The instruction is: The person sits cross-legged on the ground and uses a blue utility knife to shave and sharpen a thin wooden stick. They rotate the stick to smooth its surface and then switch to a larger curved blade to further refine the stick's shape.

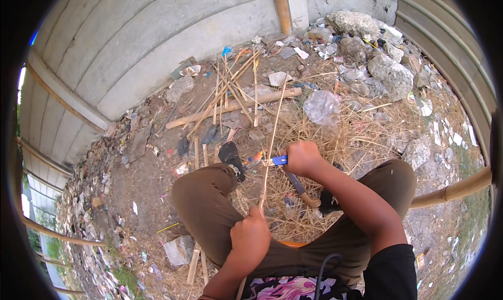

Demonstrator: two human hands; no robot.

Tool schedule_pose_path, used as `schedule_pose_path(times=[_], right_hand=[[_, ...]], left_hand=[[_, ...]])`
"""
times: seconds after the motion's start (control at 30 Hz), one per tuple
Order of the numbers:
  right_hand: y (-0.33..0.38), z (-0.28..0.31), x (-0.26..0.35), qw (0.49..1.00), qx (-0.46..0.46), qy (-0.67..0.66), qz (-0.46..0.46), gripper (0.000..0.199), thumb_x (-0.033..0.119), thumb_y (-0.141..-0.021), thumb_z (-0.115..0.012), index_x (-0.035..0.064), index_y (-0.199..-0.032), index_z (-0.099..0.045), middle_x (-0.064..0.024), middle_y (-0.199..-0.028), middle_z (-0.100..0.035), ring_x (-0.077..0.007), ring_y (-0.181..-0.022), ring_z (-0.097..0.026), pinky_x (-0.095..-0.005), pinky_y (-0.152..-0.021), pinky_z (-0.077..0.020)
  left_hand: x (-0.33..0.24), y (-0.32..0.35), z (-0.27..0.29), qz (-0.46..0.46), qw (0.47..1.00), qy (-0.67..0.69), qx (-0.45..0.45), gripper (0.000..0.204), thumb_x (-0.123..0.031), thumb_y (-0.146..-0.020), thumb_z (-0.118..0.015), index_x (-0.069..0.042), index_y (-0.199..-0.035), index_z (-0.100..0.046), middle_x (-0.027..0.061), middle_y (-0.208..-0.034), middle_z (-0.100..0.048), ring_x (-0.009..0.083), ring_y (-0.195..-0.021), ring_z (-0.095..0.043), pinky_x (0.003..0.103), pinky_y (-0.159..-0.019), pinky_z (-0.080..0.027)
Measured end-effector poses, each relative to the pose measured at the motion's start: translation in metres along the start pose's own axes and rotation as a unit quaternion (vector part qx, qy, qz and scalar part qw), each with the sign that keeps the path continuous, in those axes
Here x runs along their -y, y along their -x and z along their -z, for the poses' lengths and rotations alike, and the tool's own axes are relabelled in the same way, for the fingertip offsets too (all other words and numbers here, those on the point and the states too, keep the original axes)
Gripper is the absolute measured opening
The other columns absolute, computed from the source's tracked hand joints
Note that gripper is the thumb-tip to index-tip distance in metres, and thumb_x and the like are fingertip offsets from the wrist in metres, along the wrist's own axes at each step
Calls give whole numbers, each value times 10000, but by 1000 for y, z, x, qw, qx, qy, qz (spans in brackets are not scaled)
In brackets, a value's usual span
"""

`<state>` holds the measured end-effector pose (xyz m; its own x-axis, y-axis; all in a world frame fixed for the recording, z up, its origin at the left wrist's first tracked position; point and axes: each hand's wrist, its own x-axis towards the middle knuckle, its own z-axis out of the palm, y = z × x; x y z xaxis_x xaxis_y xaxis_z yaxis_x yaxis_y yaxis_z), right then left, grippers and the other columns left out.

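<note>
My left hand [250,238] is closed around the lower end of a long, thin bamboo strip [276,122], which slants up and away from me. In my right hand [304,158] is a blue utility knife [279,160], gripped in a fist. Its blade end meets the strip about midway along. Between my legs, a curved wooden handle with a dark blade, a machete-like tool [301,189], lies on the straw. My right forearm partly hides the ground beside it.
Ahead, several bamboo strips [226,93] are piled across a thick bamboo pole [233,107]. A crumpled clear plastic bag [321,108] lies near the straw. Concrete rubble [390,75] sits at the far right, below a corrugated wall [450,43]. Concrete panels [173,38] stand behind.
</note>
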<state>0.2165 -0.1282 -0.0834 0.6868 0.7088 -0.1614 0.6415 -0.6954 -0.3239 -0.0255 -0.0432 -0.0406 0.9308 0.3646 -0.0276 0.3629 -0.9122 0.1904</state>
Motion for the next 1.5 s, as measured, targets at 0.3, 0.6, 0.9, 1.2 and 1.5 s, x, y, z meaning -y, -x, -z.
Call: schedule_pose_path(times=[0.3, 0.6, 0.9, 1.2, 1.5], right_hand=[[-11, 76, -97, 888, -232, -307, -253, 374, 276, -899, -597, -78, -924, -714, -265, -813, -706, -401, -742, -708, -493, -713, -551], [23, 55, -3, 952, -294, -84, 9, 235, 231, -907, -622, 23, -803, -649, -205, -670, -657, -394, -604, -655, -485, -563, -510], [23, 50, 1, 905, -412, 26, 99, 251, 227, -919, -642, 80, -736, -552, -99, -579, -598, -308, -464, -600, -412, -445, -465], [32, 39, 14, 930, -347, 17, 123, 338, 269, -978, -560, 86, -696, -593, -106, -553, -613, -294, -448, -618, -408, -435, -485], [8, 64, -14, 966, -253, 11, -52, 432, 303, -991, -514, 62, -670, -675, -160, -599, -646, -366, -559, -669, -464, -557, -543]], left_hand=[[-9, 29, -8, 6, 988, 120, 99, 255, -210, -999, -526, -7, -859, -591, 244, -653, -633, 464, -636, -644, 536, -607, -527], [3, -36, 42, 16, 961, 274, -41, 287, -212, -997, -573, 38, -857, -569, 215, -633, -584, 348, -574, -605, 425, -561, -451], [-8, -61, 52, 96, 761, 629, 127, 247, -285, -1027, -577, -77, -904, -526, -38, -674, -457, 50, -540, -427, 255, -481, -366], [-10, -55, 32, 59, 831, 544, 99, 330, -335, -1057, -519, -46, -899, -498, -14, -651, -446, 77, -538, -422, 283, -488, -365], [-22, -42, 29, 36, 947, 315, 47, 363, -288, -1054, -491, 43, -907, -505, 246, -636, -570, 437, -595, -586, 492, -588, -446]])
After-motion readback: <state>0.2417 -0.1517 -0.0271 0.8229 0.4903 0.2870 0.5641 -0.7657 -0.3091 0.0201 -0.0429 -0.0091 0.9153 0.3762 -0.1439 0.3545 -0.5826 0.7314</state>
